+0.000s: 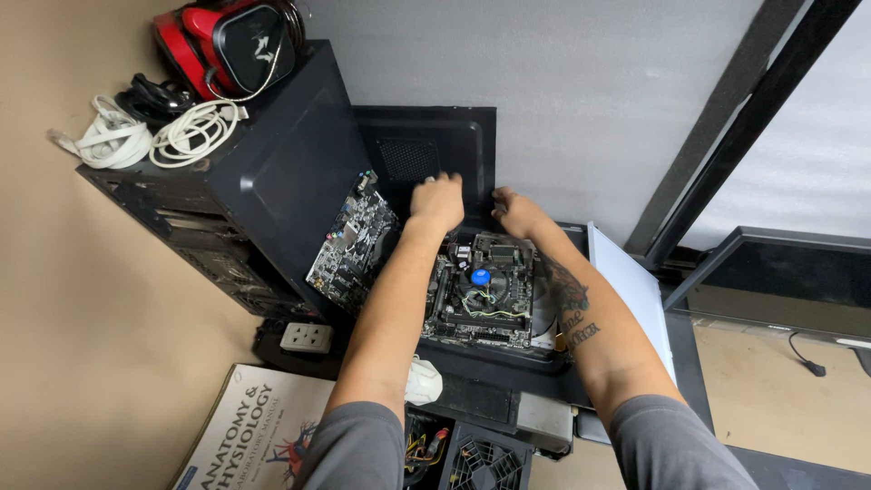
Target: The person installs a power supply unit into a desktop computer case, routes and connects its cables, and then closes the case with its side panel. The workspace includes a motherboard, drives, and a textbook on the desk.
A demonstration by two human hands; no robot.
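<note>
**Inspector A:** Far left, on top of the black computer case [272, 172]: white coiled cables [154, 136], a black cable bundle [156, 93] and a red and black headset [231, 41]; below, a white power socket [307, 338] and a book [249, 426] on the floor.

**Inspector B:** Leaning against that case is a loose circuit board [352, 240]; just right of it, the left hand [436, 201] is curled into a loose fist, knuckles up, at the lower edge of the upright black side panel [426, 154]; whether it grips the panel cannot be told.

**Inspector A:** The board with the blue-capped fan [481, 290] lies flat between the two forearms, below both hands.

**Inspector B:** The right hand [517, 213] rests at the panel's lower right corner, fingers bent; its grip cannot be told either; the forearm is tattooed.

**Inspector A:** Right again: a white sheet [635, 290], a black slanted post [744, 118], a dark monitor [780, 281].
</note>
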